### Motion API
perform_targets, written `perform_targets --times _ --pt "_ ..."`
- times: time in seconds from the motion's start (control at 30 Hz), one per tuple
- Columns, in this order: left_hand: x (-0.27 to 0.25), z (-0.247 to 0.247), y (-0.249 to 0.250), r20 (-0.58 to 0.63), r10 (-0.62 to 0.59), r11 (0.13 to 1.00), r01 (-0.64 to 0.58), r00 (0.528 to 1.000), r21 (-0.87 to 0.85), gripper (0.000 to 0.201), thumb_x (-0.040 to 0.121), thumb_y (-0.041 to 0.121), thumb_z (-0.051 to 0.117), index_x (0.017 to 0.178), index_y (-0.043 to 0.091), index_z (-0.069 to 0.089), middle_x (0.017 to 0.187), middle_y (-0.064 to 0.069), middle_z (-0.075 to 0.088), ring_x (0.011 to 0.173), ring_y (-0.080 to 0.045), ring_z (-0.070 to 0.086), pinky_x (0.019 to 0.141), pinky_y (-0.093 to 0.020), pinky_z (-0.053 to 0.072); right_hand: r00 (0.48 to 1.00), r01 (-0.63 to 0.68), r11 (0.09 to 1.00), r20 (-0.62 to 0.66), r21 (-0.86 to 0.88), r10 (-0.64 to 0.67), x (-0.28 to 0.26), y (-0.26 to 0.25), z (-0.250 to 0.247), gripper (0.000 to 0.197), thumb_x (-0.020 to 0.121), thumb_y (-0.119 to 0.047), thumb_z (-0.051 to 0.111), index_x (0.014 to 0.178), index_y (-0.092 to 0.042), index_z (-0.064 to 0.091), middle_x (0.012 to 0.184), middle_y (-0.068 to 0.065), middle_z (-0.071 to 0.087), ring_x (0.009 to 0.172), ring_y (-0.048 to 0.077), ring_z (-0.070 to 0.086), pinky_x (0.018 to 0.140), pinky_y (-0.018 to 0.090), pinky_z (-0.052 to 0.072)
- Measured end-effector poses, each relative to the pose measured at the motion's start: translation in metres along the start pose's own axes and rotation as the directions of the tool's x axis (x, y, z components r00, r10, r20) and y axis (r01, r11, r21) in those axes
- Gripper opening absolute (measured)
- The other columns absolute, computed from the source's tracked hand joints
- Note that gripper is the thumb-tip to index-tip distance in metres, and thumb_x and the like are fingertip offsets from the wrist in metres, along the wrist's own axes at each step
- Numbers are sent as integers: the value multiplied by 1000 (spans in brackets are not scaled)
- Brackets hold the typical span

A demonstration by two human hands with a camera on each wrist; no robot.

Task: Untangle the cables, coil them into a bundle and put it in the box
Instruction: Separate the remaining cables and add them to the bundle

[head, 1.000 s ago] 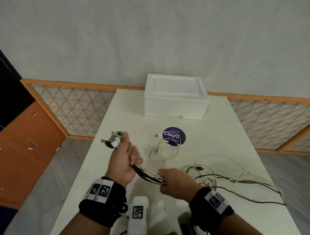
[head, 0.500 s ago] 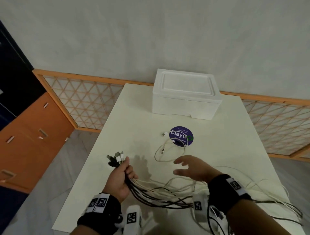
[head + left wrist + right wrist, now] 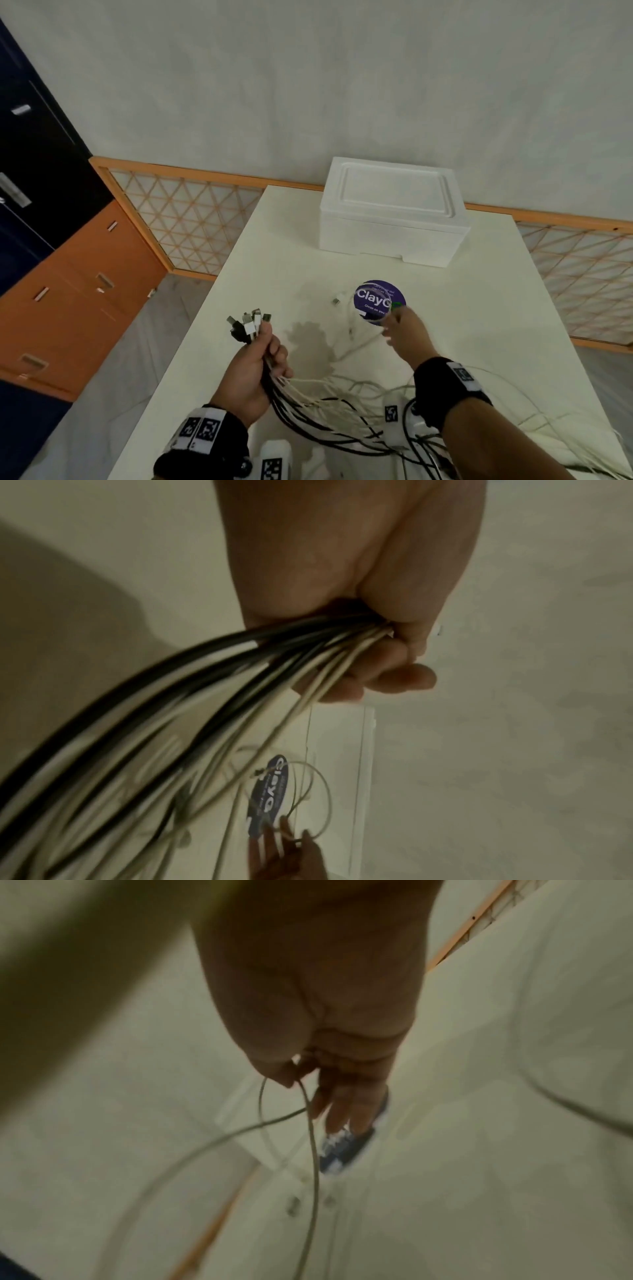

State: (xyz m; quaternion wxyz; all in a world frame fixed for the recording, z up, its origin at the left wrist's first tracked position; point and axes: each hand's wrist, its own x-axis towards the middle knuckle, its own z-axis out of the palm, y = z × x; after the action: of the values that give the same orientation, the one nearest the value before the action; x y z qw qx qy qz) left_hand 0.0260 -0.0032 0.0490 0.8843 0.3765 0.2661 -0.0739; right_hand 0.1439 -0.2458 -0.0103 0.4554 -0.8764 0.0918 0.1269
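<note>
My left hand (image 3: 255, 371) grips a thick bundle of black and white cables (image 3: 325, 407) just below their plugs (image 3: 248, 325), which stick up above the fist. From the fist (image 3: 359, 610) the cables (image 3: 205, 685) trail down and right across the table. My right hand (image 3: 406, 334) reaches forward by the purple sticker. There its thumb and forefinger (image 3: 291, 1074) pinch a loose thin white cable (image 3: 313, 1150), whose loop (image 3: 322, 791) lies on the table. The white foam box (image 3: 390, 219) stands shut at the table's far end.
A round purple sticker (image 3: 376, 299) lies on the white table (image 3: 274, 267), with a small loose connector (image 3: 336, 301) beside it. Slack cable spreads over the near right corner (image 3: 548, 428). Orange drawers (image 3: 68, 308) stand left of the table; a wooden lattice rail runs behind it.
My right hand has let go of the bundle and gone forward to the loose white cable by the sticker, which it now pinches. The left hand keeps its grip on the bundle.
</note>
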Motion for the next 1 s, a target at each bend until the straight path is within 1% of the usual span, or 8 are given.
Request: perform_targets --times 0.1,0.23,0.33,0.4,0.53,0.67,0.83,1.0 --pt "2 16 4 59 10 998 -14 998 63 28 82 37 56 76 9 61 82 -9 70 32 -5 27 39 -19 36 973 230 891 -109 390 -203 -31 -34 -17 14 96 -14 47 83 -11 50 73 13 67 74 31 66 73 47 58" --pt "-2 50 4 176 -45 988 17 983 154 41 83 36 55 115 11 61 115 -10 70 34 -4 26 41 -17 35 836 544 838 60 40 -546 -93 -70 -20 7 93 -23 53 87 -22 55 74 -4 60 72 12 57 72 27 46" --pt "-7 65 3 242 -5 986 -35 970 160 39 82 36 57 113 13 65 96 -3 73 35 -4 28 42 -18 35 778 627 735 249 -258 -576 -122 -67 -4 16 92 -34 50 102 -24 58 90 -2 66 85 16 59 76 32 46" --pt "-8 65 5 226 65 980 -104 972 168 31 81 34 59 100 11 67 70 3 60 35 -4 28 41 -18 33 796 605 726 237 -328 -557 -131 -51 -4 29 91 -45 43 109 -28 59 100 -2 69 94 18 61 81 30 47" --pt "-5 48 18 152 105 991 -115 983 61 16 90 26 54 86 12 61 58 5 49 32 -4 27 39 -17 31 862 506 766 218 -395 -457 -151 -12 -33 56 81 -74 31 110 -38 63 104 -13 70 96 6 62 81 15 42" --pt "-5 30 25 121 116 992 -120 986 25 18 93 28 52 85 14 59 54 8 46 32 -4 27 39 -15 30 918 393 779 163 -489 -361 -174 13 -72 20 87 -52 55 101 -39 64 88 -10 70 87 7 63 71 18 44" --pt "-1 13 19 93 122 992 -122 988 -14 25 96 32 48 78 16 53 49 8 39 32 -4 27 39 -16 32 948 290 810 38 -509 -315 -195 22 -117 45 66 -89 33 72 -55 62 75 -17 68 74 -1 62 68 23 49" --pt "0 -5 22 55 152 988 -152 987 -4 25 96 31 48 78 15 54 52 8 44 33 -5 26 39 -16 31 923 147 857 -244 -494 -299 -204 16 -169 27 75 -67 52 61 -46 64 70 -31 63 64 0 60 58 24 44"
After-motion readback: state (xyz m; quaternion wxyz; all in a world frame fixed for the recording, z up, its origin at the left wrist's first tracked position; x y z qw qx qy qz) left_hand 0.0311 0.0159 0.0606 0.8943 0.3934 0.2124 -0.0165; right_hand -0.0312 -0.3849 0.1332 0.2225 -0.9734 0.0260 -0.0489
